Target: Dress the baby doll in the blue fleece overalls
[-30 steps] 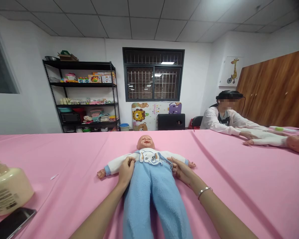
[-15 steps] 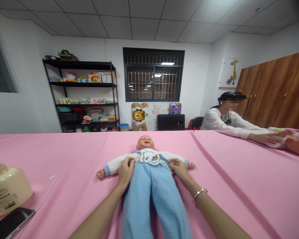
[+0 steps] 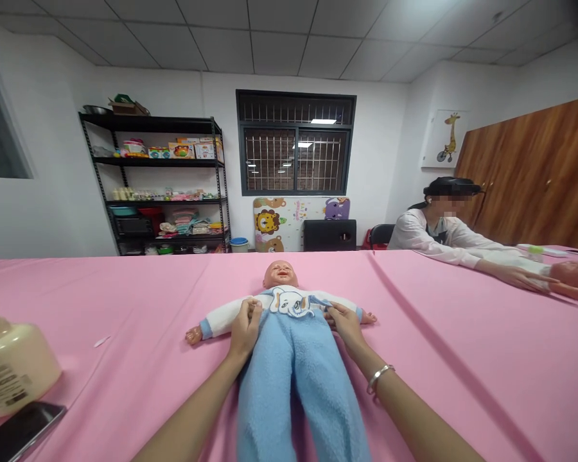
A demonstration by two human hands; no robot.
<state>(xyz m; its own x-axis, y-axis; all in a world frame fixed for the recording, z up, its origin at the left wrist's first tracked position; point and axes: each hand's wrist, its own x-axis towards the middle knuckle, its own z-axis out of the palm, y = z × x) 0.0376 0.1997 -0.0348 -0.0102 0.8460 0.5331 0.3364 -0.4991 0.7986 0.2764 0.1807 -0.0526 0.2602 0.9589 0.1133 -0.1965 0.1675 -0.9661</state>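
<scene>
A baby doll (image 3: 280, 274) lies on its back on the pink tablecloth (image 3: 125, 308), head away from me. It wears blue fleece overalls (image 3: 293, 366) with a white elephant bib over a white top. My left hand (image 3: 245, 328) pinches the overalls at the doll's left side, near the strap. My right hand (image 3: 345, 325), with a silver bracelet on its wrist, grips the blue fabric at the other side of the chest. Both hands are closed on the garment.
A cream jar (image 3: 9, 366) and a dark phone (image 3: 19, 431) sit at the left edge. At the right, another person (image 3: 438, 228) leans over a second doll (image 3: 575, 276). A black shelf with toys (image 3: 161, 186) stands at the back wall.
My right hand has slid up from the doll's side to the chest and closed on the fabric. My left hand crept slightly upward. The other person's arms shifted over their doll.
</scene>
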